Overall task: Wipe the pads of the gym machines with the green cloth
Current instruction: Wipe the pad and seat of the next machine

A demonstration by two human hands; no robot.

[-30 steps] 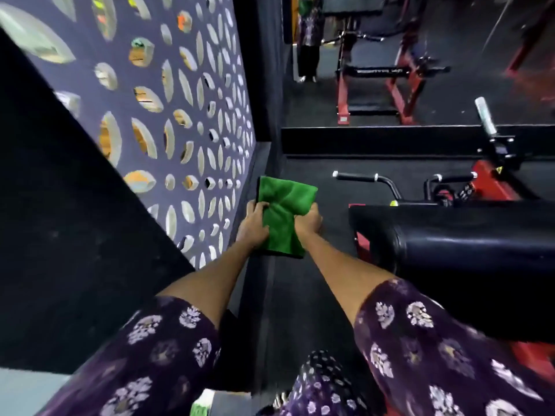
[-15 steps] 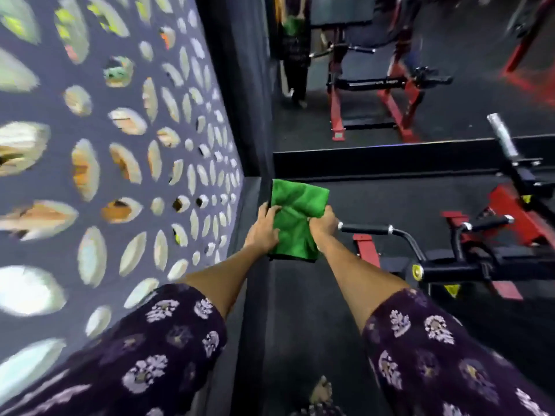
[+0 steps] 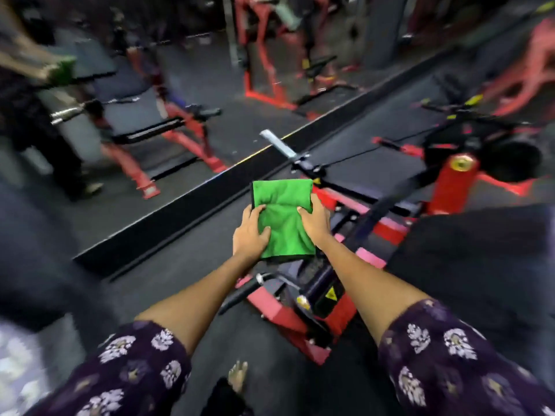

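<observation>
A folded green cloth [image 3: 282,217] hangs in the air in front of me, held by both hands. My left hand [image 3: 250,232] grips its left edge with the thumb on top. My right hand [image 3: 315,220] grips its right edge. Below the cloth stands a red and black gym machine [image 3: 327,298]. A large black pad [image 3: 468,253] lies to the right of my right forearm, apart from the cloth. A round black roller pad [image 3: 510,159] sits further right and back.
A wall mirror with a black base strip [image 3: 186,211] runs diagonally across the floor; it reflects a red bench machine [image 3: 156,127] and a person holding a green cloth [image 3: 63,70]. Black rubber floor [image 3: 192,265] lies under me. My bare foot [image 3: 238,375] shows at the bottom.
My view has swung right, away from the patterned wall, and the red machine and its black pads now lie under and beside my hands. Both hands keep their hold on the cloth.
</observation>
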